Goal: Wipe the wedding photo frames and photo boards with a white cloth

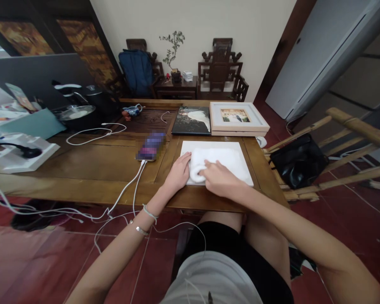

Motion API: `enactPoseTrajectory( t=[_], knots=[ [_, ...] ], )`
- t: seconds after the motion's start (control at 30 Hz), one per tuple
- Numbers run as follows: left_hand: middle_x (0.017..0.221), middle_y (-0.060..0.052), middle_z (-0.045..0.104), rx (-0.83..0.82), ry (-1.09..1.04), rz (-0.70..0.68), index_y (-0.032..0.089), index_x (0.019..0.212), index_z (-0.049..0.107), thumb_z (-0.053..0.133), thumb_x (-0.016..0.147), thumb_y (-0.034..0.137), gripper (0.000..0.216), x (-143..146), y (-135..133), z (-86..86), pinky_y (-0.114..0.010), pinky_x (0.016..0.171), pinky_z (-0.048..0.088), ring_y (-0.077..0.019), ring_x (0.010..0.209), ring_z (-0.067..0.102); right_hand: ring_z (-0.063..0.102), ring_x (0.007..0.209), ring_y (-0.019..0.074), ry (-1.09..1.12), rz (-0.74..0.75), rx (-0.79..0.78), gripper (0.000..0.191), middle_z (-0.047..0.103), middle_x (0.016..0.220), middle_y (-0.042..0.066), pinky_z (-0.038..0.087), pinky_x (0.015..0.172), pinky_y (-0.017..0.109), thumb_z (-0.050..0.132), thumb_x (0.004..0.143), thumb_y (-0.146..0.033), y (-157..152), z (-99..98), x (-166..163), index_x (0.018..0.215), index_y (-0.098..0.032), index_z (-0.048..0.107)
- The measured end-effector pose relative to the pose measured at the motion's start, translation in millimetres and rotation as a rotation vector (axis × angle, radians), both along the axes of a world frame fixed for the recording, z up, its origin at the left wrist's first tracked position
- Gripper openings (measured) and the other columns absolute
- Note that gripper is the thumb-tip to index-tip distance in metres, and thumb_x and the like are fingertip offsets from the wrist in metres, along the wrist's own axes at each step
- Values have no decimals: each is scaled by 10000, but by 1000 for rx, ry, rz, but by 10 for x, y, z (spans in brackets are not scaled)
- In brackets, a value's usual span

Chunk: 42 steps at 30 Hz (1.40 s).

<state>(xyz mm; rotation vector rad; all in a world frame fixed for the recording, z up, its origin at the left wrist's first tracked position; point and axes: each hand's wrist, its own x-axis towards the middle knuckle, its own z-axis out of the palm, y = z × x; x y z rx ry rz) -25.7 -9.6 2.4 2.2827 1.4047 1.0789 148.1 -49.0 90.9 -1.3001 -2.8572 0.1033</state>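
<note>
A thick white towel (224,156), rolled at its near left end, lies on a white board (245,171) at the front of the wooden table. Against the left side of the roll rests my left hand (178,172), its fingers stretched out and close together. My right hand (220,177) is bent over the near part of the towel. Its fingers grip the roll, with one fingertip at the open end of the coil. The undersides of the right fingers are hidden.
Left of the board lies a phone (150,147) with white cables running off the table edge. Behind the board are a dark photo panel (191,120) and a pale picture frame (240,120). A power strip (28,152) sits far left; a bamboo chair (351,122) stands right.
</note>
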Motion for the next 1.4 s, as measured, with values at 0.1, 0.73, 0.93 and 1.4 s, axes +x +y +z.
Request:
enactPoseTrajectory(
  t=[0.1,0.73,0.93,1.4],
  knots=[
    [1334,-154,545,23,-16,-11,94,1199,574,339,862,86,411,-2,9,-9,-441,1113,346,-244,1277,475,628,862,254,-16,-74,15,333,673,984,173,422,759,342,410,771,-54,461,43,-59,947,-118,685],
    [1324,-169,549,20,2,11,69,1195,569,324,879,104,401,-2,16,-29,-436,1114,344,-240,1274,479,618,814,224,-53,-5,7,336,680,925,164,410,750,337,416,745,-27,372,63,-2,912,-105,697],
    [1327,-171,547,-21,11,14,70,1198,564,327,886,117,395,-8,7,0,-447,1113,343,-239,1282,471,462,1183,316,-4,131,32,320,629,1155,159,337,968,512,416,757,-22,-414,-41,69,902,-123,683],
    [1308,-141,570,-41,-73,9,120,1187,590,353,898,167,377,21,-6,37,-463,1109,331,-254,1262,490,622,912,264,-19,-97,43,327,662,1007,183,439,808,384,410,782,-42,570,28,-34,950,-114,681]
  ],
)
